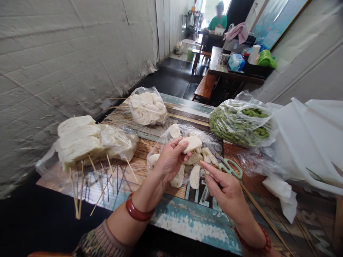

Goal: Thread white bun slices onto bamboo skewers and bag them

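My left hand point(170, 157) pinches a white, spongy oval slice point(192, 144) between thumb and fingers, above the middle of the table. Just below and to the right, my right hand point(223, 187) is closed on a thin bamboo skewer, its tip end close under the slice; whether it has entered the slice I cannot tell. Beneath both hands, several loose slices point(194, 177) lie on and around an opened clear plastic bag point(152, 152). Scissors with pale green handles point(230, 167) rest beside my right hand, their blades toward the slices.
Stacked skewered slices point(80, 137) lie at left, their sticks projecting toward me. Behind are a bag of white slices point(148, 107) and a bag of green pods point(239, 123). White plastic tubs point(311, 139) stand at right, near loose skewers point(264, 216). A person point(218, 22) sits far back.
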Demonstrator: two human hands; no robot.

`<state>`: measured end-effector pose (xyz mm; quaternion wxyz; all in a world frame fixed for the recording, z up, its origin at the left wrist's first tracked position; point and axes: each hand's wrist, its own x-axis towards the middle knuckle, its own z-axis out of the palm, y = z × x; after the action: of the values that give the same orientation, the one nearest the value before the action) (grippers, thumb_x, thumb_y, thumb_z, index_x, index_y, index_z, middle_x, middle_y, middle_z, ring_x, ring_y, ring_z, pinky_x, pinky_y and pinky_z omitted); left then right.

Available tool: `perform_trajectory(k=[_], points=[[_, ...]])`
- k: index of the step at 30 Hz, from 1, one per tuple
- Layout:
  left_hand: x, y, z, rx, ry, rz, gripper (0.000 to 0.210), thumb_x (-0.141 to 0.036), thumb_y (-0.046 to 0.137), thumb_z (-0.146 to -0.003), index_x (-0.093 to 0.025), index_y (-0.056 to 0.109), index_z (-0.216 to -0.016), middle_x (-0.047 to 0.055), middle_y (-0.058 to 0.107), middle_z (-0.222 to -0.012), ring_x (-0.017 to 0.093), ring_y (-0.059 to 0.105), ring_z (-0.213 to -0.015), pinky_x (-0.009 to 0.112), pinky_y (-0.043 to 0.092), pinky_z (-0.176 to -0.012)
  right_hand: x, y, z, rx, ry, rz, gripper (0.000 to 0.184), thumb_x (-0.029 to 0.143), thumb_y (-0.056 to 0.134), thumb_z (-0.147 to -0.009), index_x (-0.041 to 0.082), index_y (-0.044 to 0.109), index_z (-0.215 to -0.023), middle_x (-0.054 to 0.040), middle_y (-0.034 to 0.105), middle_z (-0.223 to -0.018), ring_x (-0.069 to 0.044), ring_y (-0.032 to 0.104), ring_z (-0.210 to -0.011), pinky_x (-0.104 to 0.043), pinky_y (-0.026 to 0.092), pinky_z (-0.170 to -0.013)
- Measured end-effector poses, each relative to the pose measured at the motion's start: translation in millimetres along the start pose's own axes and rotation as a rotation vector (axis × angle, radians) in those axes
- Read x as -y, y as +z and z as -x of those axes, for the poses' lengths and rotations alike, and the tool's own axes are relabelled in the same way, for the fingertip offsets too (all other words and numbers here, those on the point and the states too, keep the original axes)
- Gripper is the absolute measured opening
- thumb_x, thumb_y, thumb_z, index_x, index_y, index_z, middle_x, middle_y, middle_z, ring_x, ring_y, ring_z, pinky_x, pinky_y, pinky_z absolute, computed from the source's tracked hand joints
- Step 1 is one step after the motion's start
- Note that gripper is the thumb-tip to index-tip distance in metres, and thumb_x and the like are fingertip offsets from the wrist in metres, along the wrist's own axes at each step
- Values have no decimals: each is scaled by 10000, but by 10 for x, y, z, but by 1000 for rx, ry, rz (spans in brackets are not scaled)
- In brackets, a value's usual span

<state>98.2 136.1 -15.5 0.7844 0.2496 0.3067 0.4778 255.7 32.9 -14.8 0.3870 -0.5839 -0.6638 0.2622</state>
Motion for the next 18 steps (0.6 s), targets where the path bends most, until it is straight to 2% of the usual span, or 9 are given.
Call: perform_trajectory(k=[7,13,18], points=[[-20,38,19,-17,2,-15,407,-281,885,-593,-87,693,-895,29,689,-755,43,552,-490,133,355,-408,-22,4,6,13,16,-23,417,246,487,-917,88,688,-1246,21,538,-483,-136,540,-471,-234,505,-545],[7,34,39,-50,74,-105,428,-294,872,-608,-118,691,-954,22,693,-769,67,571,-501,154,366,-421,-54,16,6,22,45,-47,410,260,492,-918,120,690,-1249,19,571,-498,-120,493,-425,-226,486,-491],[20,57,67,-47,166,-211,399,-312,850,-639,-121,707,-959,31,694,-796,67,555,-545,163,397,-460,-75,31,3,19,68,-86,406,262,496,-921,137,686,-1257,-1,618,-530,-152,600,-534,-239,521,-546]])
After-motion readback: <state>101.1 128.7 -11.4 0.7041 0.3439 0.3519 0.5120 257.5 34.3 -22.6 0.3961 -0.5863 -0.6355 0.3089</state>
